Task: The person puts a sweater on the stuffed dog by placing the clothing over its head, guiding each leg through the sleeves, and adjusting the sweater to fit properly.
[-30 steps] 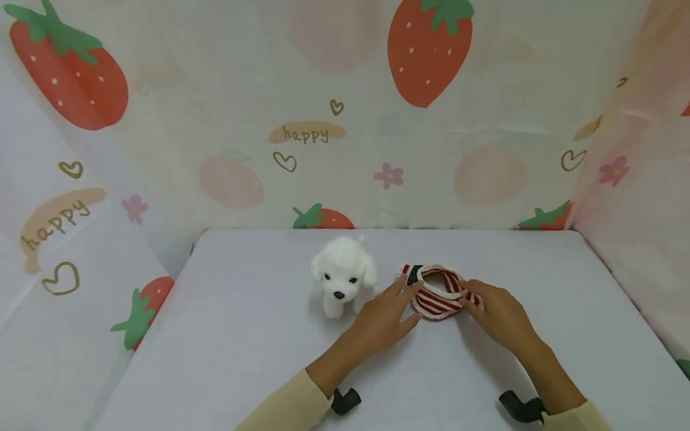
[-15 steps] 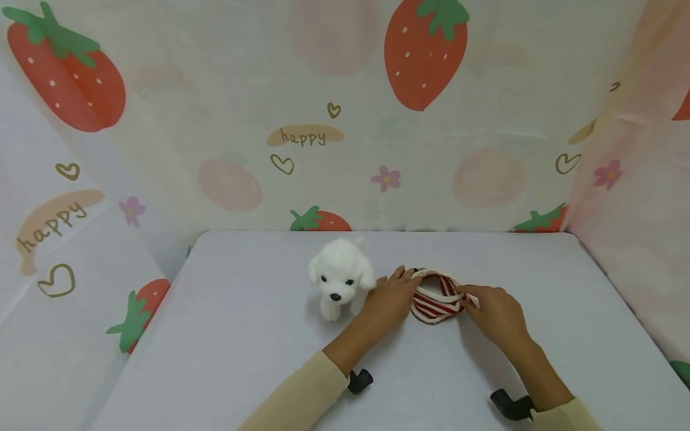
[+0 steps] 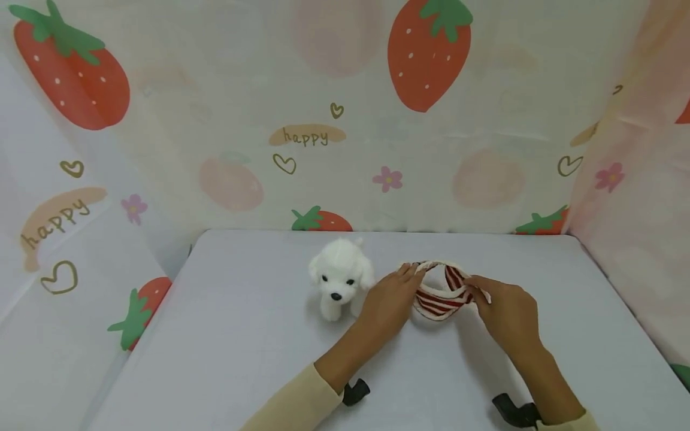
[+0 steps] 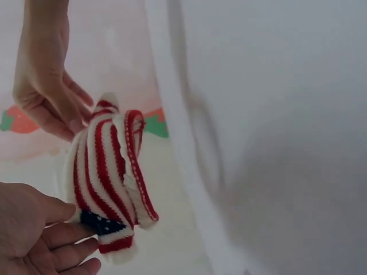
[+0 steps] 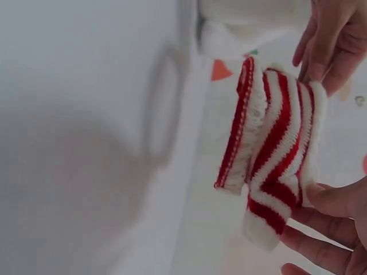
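Observation:
A small knitted sweater (image 3: 438, 304), striped red and white, hangs a little above the table between both hands. Its neck opening faces up in the head view. In the left wrist view my left hand (image 4: 40, 235) pinches one side between thumb and fingers, by the navy patch with white stars (image 4: 102, 223). The opposite side, near a short sleeve (image 5: 265, 220), is pinched by my right hand (image 5: 335, 229) in the right wrist view. A white plush dog (image 3: 341, 272) stands upright just left of my left hand, which hides part of its side.
The white table (image 3: 232, 359) stretches out on both sides. Behind it hangs a strawberry-print cloth (image 3: 226, 108), which also covers the sides. Black curved pieces (image 3: 357, 393) sit at both wrists beside the sleeves.
My left hand has moved onto the sweater's left edge and now grips it. Both hands have lifted the sweater slightly off the table. The plush dog stays in place.

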Motion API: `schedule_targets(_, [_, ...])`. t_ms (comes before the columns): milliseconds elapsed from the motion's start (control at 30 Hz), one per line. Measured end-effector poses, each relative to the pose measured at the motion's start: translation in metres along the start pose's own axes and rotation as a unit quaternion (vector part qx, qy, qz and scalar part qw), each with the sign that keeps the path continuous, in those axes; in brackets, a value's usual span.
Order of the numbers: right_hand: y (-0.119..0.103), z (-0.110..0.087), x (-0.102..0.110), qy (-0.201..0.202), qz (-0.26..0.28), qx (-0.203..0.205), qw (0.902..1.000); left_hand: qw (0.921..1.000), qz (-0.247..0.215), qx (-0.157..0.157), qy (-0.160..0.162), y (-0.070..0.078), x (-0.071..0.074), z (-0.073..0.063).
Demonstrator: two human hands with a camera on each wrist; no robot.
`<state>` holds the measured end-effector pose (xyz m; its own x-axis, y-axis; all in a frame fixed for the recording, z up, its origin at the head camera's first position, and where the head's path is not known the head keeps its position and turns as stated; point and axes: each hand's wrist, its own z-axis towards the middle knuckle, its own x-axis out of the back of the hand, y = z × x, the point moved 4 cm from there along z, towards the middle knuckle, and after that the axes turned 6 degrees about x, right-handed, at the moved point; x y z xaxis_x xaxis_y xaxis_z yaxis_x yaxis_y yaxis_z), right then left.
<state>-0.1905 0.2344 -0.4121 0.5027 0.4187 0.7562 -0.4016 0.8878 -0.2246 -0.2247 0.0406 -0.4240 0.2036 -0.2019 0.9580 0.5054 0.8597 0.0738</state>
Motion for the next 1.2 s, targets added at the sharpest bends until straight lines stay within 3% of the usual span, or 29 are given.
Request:
schedule_targets(200, [-0.016,0.01,0.026,0.081,-0.006,0.043,0.9958,0.9971,-0.02,-0.025,0.07,0.005,0.028,-0.01])
schedule_targets(467, [-0.037,0.019,0.047,0.125,0.013,0.064,0.9901,0.9874,-0.037,-0.045,0.147,-0.002,0.066,-0.025])
schedule_targets(667, [-0.058,0.03,0.049,0.138,0.035,0.084,0.9863,0.9812,0.005,-0.034,0.19,-0.018,0.088,-0.038])
schedule_targets(900, [-0.087,0.053,0.045,0.146,0.055,0.104,0.9823,0.9781,0.024,0.013,0.207,-0.039,0.11,-0.05])
schedule_targets(1200, [-0.118,0.085,0.025,0.141,0.085,0.142,0.976,0.9775,0.016,0.071,0.198,-0.071,0.134,-0.065])
